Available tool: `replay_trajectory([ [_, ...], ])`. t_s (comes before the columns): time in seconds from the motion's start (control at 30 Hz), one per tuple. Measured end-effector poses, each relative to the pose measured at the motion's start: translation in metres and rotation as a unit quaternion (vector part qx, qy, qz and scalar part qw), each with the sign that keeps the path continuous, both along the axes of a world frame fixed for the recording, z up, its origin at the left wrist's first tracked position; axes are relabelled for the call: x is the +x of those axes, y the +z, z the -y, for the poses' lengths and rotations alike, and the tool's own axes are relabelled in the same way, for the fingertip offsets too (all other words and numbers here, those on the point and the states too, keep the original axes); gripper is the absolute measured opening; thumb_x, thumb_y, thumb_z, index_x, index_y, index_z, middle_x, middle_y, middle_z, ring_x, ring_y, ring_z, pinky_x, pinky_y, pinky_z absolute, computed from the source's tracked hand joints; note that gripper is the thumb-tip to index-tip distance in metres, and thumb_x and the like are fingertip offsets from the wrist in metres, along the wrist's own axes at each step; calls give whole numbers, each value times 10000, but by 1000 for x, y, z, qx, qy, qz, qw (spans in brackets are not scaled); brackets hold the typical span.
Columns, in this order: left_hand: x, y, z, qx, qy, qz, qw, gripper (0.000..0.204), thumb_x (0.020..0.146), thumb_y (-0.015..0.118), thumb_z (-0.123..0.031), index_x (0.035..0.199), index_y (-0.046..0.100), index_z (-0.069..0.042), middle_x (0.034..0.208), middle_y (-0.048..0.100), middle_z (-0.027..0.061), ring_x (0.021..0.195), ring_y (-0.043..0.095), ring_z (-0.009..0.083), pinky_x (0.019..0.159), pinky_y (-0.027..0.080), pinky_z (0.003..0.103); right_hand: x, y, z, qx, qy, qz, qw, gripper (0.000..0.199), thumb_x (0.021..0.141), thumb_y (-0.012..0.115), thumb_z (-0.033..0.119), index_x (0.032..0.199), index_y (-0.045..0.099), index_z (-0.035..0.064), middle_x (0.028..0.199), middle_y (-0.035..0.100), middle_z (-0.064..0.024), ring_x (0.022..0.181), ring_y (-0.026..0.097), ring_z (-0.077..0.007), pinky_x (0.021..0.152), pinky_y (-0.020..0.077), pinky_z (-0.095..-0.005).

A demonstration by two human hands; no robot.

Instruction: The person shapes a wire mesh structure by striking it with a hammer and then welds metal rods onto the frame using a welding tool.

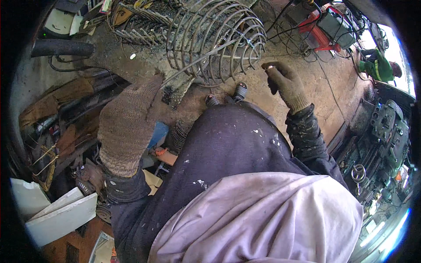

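My left hand (pixel 128 125), in a brown knitted glove, is closed around the near end of a long thin metal rod (pixel 193 64). That rod slants up and to the right across a rounded cage of bent metal bars (pixel 187 44), and its far end lies over the cage's right part. My right hand (pixel 287 85), gloved too, is just right of the cage with its fingers curled in. A small pale spot shows at its fingertips, but what they hold, if anything, is too small to name.
A rack of short metal bars (pixel 142 27) lies beyond the cage. Cables run by a red stand (pixel 316 33) at the far right. Dark machinery (pixel 383 127) lines the right side; white boards (pixel 61 217) and wood planks (pixel 72 98) are on the left. Another person (pixel 380 68) is at the far right.
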State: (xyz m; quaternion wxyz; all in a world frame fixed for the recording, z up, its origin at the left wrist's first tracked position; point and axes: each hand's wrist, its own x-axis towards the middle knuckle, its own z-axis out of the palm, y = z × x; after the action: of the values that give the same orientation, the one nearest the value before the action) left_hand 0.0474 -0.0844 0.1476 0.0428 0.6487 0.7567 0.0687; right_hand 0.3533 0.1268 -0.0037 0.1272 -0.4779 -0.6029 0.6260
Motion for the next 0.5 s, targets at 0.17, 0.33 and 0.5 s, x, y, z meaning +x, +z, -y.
replay_trajectory([
  [0.17,9,9,-6,-76,38,-16,996,295,985,667,-210,1266,709,-128,908,680,204,791,691,389,672,540,451,10,15,-40,85,-102,-48,990,277,1024,657,245,1145,711,2,769,618,5,627,562,-79,540,455,-252],
  [0.33,9,14,-13,-34,19,3,999,322,980,666,-241,1281,699,-134,798,628,205,704,652,405,632,514,479,21,43,-133,230,-212,-91,945,322,1003,686,290,1127,708,-6,850,679,-28,696,604,-100,608,494,-283],
  [0.5,8,14,-12,-13,16,-4,1000,310,949,687,-254,1226,712,-116,778,634,196,691,663,397,607,509,480,25,49,-267,351,-277,-41,893,439,968,707,354,1207,705,-14,1030,754,-86,871,670,-149,799,533,-299],
])
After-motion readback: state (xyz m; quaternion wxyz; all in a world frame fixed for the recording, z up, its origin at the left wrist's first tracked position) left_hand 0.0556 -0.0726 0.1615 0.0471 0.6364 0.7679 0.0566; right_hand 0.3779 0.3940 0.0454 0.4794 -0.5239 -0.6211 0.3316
